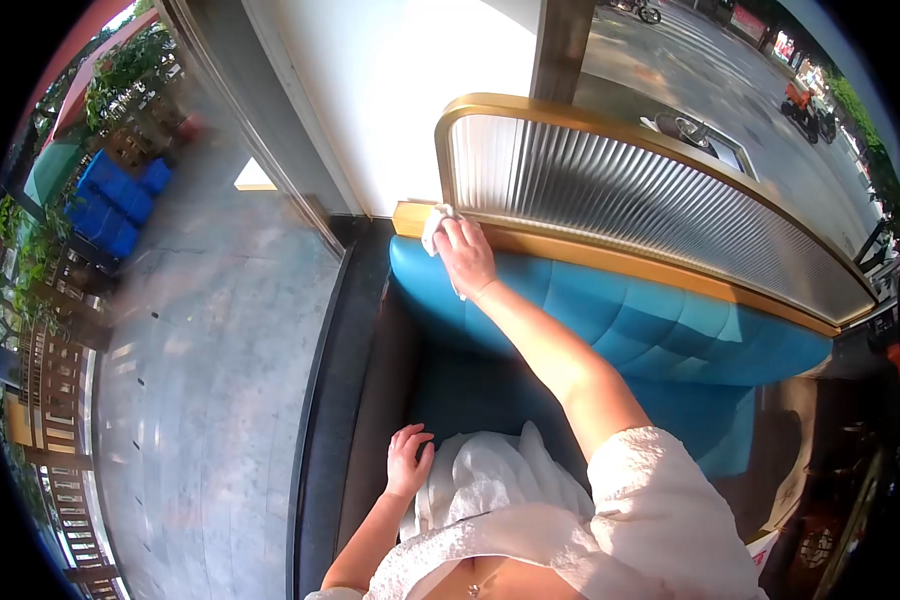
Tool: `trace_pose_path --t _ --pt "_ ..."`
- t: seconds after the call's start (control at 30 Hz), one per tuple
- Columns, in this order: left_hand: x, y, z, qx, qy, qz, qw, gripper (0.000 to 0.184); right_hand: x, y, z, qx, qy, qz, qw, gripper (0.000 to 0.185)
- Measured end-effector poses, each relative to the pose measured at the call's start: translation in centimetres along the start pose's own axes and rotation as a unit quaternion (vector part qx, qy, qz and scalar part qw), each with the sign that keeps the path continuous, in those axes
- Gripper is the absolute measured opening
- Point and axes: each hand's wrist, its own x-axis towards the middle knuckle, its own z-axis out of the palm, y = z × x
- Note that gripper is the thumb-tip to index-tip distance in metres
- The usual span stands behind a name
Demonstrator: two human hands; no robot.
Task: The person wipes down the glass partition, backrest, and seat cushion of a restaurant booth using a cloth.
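Observation:
My right hand (467, 258) reaches forward and presses a white cloth (436, 228) on the left end of the wooden ledge (570, 247). Its fingers are closed over the cloth, and a bit of it hangs below the palm. That ledge runs along the top of a blue padded bench backrest (570, 300). Above it stands a ribbed glass panel (610, 180) in a gold-coloured frame. Lower down, my left hand (408, 462) hovers beside the white clothing at my lap. Its fingers are slightly bent and apart, with nothing in them.
The blue bench seat (700, 420) lies below the backrest. A dark sill (335, 400) edges the bench at the left, with grey paving (210, 400) beyond. Blue crates (115, 205) and a wooden fence (58, 400) stand farther left. A white wall panel (400, 90) rises ahead.

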Motion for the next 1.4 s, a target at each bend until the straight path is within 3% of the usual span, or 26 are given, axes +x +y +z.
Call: trace_pose_path --t 0.13,0.23,0.3,0.33,0.53,0.7,0.8,0.9,1.03,1.13,1.27,1.4 --pt "2.0 1.2 1.5 0.0 -0.061 0.069 0.996 0.016 2.3 -3.1 1.7 0.013 0.015 -0.035 0.999 0.02" --pt "4.2 3.6 2.0 0.01 -0.064 0.091 0.994 0.014 0.9 -3.6 4.8 -0.035 0.005 -0.022 0.999 0.033" --pt "4.8 4.8 2.3 0.003 -0.055 0.102 0.993 0.013 -1.3 -3.5 4.8 0.015 -0.035 -0.003 0.999 0.035" --pt "4.7 5.0 2.5 0.003 -0.06 0.101 0.993 0.013 -2.7 -3.2 4.5 0.059 -0.075 0.004 0.995 0.038" --pt "2.2 3.7 4.3 -0.004 -0.105 0.094 0.99 0.014 -8.3 3.8 -2.7 0.028 -0.092 0.073 0.993 0.036" --pt "1.5 2.5 4.8 -0.028 -0.101 0.069 0.992 0.012 -17.1 14.1 -14.0 -0.131 -0.064 0.191 0.971 0.039" --pt "1.3 2.3 4.6 -0.036 -0.105 0.058 0.992 0.011 -21.6 18.9 -19.4 -0.266 -0.047 0.345 0.899 0.039" --pt "0.5 1.5 4.7 -0.041 -0.101 0.047 0.993 0.011 -21.5 18.9 -18.4 -0.326 0.009 0.453 0.829 0.038" --pt "-1.2 0.4 4.2 -0.041 -0.118 0.042 0.991 0.011 -15.7 7.4 -10.4 -0.17 -0.064 0.353 0.918 0.054" --pt "-1.5 -0.2 3.3 -0.045 -0.118 0.037 0.991 0.01 -11.9 -0.5 -3.7 -0.055 -0.066 0.178 0.98 0.058" --pt "-1.5 -0.3 1.3 -0.033 -0.084 0.018 0.996 0.009 -6.1 -4.9 3.3 0.018 -0.109 0.004 0.994 0.047" --pt "-2.4 -0.6 -0.3 -0.026 -0.059 -0.026 0.998 0.009 -5.1 -6.1 5.9 0.006 -0.134 -0.05 0.99 0.045"
